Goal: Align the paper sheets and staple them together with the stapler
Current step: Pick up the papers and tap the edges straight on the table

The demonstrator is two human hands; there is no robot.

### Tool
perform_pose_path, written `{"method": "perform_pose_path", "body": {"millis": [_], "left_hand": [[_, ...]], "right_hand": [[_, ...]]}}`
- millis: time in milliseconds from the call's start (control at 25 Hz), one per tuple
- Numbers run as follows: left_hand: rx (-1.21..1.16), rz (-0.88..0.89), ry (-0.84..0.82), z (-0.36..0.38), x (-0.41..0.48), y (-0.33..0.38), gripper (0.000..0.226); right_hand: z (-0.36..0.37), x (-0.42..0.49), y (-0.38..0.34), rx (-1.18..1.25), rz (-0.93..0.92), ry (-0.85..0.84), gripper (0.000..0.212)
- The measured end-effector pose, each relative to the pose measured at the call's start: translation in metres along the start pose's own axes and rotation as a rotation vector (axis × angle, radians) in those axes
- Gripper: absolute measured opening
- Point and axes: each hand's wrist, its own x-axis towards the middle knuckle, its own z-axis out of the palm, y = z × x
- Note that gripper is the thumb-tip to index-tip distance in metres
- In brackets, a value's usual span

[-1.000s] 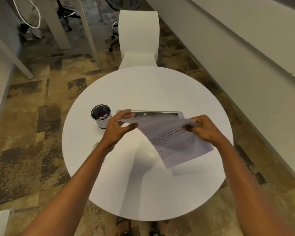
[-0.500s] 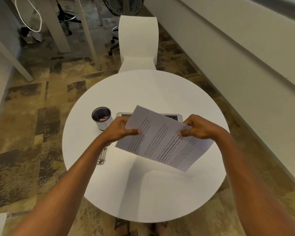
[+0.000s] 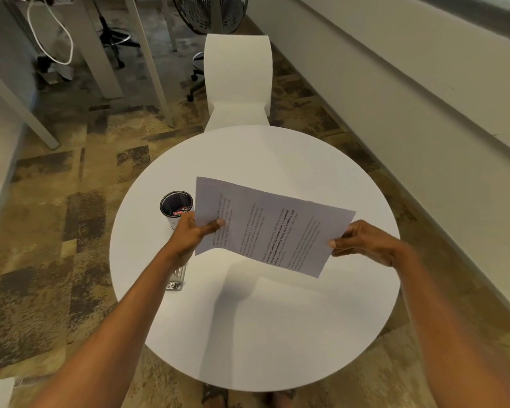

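white round table [image 3: 277, 334], one, seen from above. two bare hands hold the paper sheets [image 3: 271, 228] in the air over the table's middle, printed side up, text running sideways to the viewer. the stack reads as a single printed face; how many sheets lie in it cannot be told. left hand [image 3: 189, 235] pinches the left short edge, thumb on top of the page, other fingers hidden underneath. right hand [image 3: 362, 240] pinches the right short edge, thumb tip on the top face, fingers curled below. sheets are tilted, far-left corner higher in view, near-right corner lower, with one soft shadow on the tabletop beneath. one dark mesh cup [image 3: 176, 206] stands on the table just left of the sheets, near the left hand; something red shows inside. one silver stapler [image 3: 177, 279] lies flat on the table under the left forearm, partly hidden, apart from the paper. one white chair [image 3: 237, 81] stands at the far side of the table. one fan [image 3: 209, 13] behind it, cut off by the frame. mottled brown carpet [image 3: 56, 231] all around.
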Motion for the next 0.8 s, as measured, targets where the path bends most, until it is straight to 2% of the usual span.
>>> {"method": "perform_pose_path", "body": {"millis": [120, 280, 400, 520, 600, 680, 800], "left_hand": [[-0.017, 0.000, 0.018, -0.001, 0.000, -0.005, 0.022], [0.204, 0.029, 0.047, -0.005, 0.000, -0.016, 0.025], [0.283, 0.062, 0.097, -0.004, -0.001, -0.026, 0.031], [0.266, 0.052, 0.113, -0.003, -0.002, -0.040, 0.036], [0.298, -0.005, 0.090, -0.005, -0.006, -0.053, 0.037], [0.360, -0.069, 0.083, -0.008, -0.013, -0.069, 0.033], [0.374, -0.029, 0.107, -0.008, -0.019, -0.082, 0.024]], "right_hand": [[0.028, 0.009, 0.008, 0.123, -0.109, 0.089, 0.046], [0.041, 0.017, 0.010, 0.037, -0.168, 0.298, 0.037], [0.039, 0.020, 0.015, -0.014, -0.184, 0.375, 0.035], [0.039, 0.024, 0.027, -0.036, -0.159, 0.405, 0.038], [0.043, 0.027, 0.042, -0.038, -0.130, 0.362, 0.039], [0.052, 0.028, 0.060, -0.041, -0.056, 0.283, 0.042], [0.058, 0.032, 0.076, -0.066, -0.030, 0.345, 0.042]]}}
